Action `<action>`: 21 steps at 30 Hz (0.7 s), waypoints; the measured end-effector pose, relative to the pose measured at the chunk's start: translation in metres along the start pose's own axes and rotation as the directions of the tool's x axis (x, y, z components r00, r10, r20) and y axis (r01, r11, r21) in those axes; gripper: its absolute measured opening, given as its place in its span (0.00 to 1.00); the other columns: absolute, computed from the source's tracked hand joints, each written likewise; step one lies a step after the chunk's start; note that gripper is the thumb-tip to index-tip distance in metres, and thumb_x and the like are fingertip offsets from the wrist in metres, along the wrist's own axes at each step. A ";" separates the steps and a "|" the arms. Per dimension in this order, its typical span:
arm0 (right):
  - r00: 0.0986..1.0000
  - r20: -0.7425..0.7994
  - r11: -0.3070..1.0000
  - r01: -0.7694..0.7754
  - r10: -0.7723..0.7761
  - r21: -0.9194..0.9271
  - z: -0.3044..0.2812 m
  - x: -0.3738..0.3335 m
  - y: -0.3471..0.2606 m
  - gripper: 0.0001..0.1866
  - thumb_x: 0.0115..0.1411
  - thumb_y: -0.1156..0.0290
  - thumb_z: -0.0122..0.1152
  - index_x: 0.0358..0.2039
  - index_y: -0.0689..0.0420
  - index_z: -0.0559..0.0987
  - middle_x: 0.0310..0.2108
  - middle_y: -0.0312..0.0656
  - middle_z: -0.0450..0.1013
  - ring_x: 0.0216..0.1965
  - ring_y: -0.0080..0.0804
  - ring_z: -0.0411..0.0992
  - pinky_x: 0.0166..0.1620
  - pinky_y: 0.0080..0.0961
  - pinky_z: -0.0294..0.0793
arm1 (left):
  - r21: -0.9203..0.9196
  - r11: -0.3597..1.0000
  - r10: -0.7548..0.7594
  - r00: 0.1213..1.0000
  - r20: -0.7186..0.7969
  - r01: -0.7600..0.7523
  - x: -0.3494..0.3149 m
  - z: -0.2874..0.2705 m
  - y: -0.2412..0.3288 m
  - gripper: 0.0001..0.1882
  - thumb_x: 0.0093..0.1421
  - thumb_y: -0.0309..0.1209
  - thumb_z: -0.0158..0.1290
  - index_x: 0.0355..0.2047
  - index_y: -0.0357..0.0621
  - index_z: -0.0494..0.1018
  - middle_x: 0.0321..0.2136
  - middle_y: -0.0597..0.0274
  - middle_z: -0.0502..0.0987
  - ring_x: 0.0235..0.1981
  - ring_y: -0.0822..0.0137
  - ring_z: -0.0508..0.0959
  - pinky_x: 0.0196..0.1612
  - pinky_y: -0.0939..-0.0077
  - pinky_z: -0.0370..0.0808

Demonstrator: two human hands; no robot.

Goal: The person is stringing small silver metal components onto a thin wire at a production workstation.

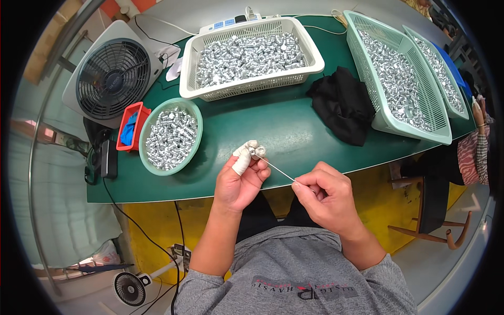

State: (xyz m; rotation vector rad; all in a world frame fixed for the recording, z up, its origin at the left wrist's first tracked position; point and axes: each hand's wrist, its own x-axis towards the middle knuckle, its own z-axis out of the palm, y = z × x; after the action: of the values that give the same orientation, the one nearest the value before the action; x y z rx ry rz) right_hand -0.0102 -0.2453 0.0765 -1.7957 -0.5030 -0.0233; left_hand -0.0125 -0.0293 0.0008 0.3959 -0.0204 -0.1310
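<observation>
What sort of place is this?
Probably a small workshop or light assembly room. Loose metal parts fill a white basket and a pale green bowl on the green worktable, where the right hand holds a thin rod.

Surface point(236, 113) here is a deep green, kinda glossy, and the bits point(247, 58) are all bright silver, same as the rod point(278, 171). Bowl point(144, 157)'s pale green, wide basket point(257, 88)'s off-white, long basket point(415, 132)'s mint. Box point(143, 125) is straight-up red with a blue cloth point(127, 131) in it, and the crumpled cloth point(341, 105) is plain black. Finger covers point(242, 160) are off-white. Shirt point(294, 273)'s heathered grey with a dark and red print, floor point(152, 226)'s yellow. From where I'm standing, the coworker's sleeve point(481, 152) looks like dark-and-light check, tbh.
</observation>
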 end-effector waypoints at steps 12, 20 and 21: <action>0.989 0.081 0.975 -0.135 0.122 0.176 -0.011 0.000 0.021 0.03 0.59 0.79 0.66 0.28 0.64 0.81 0.23 0.31 0.68 0.19 0.15 0.59 0.22 0.16 0.56 | 0.844 0.335 0.474 0.849 0.233 -0.418 -0.003 0.020 -0.012 0.10 0.69 0.23 0.50 0.50 0.40 0.75 0.43 0.54 0.78 0.34 0.65 0.77 0.37 0.71 0.77; 0.865 0.329 0.604 -0.501 0.379 0.620 -0.016 -0.004 0.041 0.04 0.62 0.78 0.65 0.31 0.65 0.82 0.25 0.31 0.68 0.23 0.14 0.61 0.25 0.14 0.59 | 0.536 0.838 0.121 0.993 0.006 -0.105 -0.002 0.020 0.005 0.11 0.68 0.22 0.53 0.50 0.39 0.75 0.42 0.53 0.79 0.32 0.65 0.77 0.35 0.69 0.77; 0.864 0.331 0.604 -0.502 0.379 0.620 -0.016 -0.003 0.042 0.04 0.62 0.78 0.65 0.31 0.65 0.82 0.25 0.31 0.68 0.23 0.14 0.61 0.25 0.14 0.59 | 0.535 0.838 0.123 0.992 0.005 -0.106 -0.001 0.022 0.003 0.11 0.68 0.22 0.53 0.50 0.39 0.75 0.42 0.53 0.79 0.32 0.65 0.77 0.35 0.69 0.77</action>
State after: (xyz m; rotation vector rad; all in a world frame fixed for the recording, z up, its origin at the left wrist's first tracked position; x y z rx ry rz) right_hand 0.0052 -0.2691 0.0412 -1.1212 -0.1187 0.6054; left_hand -0.0146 -0.0346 0.0218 0.9584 -0.0523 0.0037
